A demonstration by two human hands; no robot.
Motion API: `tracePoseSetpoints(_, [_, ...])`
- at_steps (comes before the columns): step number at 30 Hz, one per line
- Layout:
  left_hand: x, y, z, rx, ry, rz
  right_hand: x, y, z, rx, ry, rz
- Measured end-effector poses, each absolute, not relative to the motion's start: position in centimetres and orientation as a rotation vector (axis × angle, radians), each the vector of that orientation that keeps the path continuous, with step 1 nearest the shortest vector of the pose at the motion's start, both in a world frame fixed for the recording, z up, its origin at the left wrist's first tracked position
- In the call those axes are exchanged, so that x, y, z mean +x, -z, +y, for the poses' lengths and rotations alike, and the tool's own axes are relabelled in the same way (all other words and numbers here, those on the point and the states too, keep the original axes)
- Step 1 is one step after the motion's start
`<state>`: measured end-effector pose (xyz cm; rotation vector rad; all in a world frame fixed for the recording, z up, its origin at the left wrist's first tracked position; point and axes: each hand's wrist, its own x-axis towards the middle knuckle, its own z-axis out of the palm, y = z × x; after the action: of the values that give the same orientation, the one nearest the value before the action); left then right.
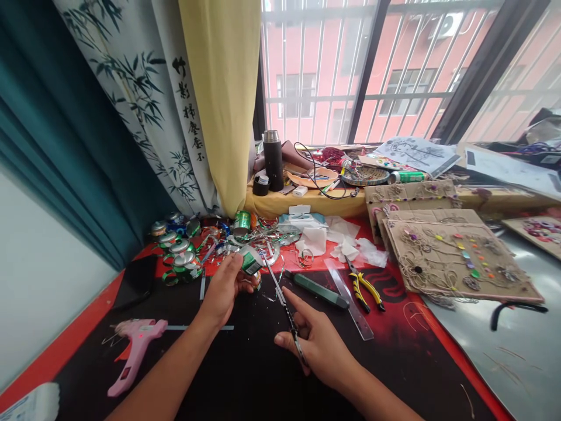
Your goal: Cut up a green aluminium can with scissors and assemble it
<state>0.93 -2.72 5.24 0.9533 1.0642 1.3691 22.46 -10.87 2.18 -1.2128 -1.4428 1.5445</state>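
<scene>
Apparently, trimming is the step in hand: scissors (284, 307) beside a green-and-white can piece (251, 261).
Over the middle of the desk (83, 318), the right hand (313, 336) grips the scissors by their handles; farther on, the left hand (225, 289) pinches the can piece, the blade tips at its edge, contact unclear. The next move seems to call for a steady pinch and aligned blades. Cut cans (182, 260) crowd the far left corner.

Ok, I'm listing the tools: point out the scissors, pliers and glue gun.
Scissors (280, 294), head view: on the blades.
Pliers (372, 288), head view: on a yellow handle.
Glue gun (137, 353), head view: on the pink grip.
</scene>
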Motion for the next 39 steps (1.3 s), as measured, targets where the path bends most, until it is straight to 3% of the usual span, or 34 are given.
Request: tracePoseSetpoints(39, [0.87,-5.13,-2.77,0.926,-1.257,1.058,22.54,-2.33,-10.96,-1.266,-1.474,-1.575])
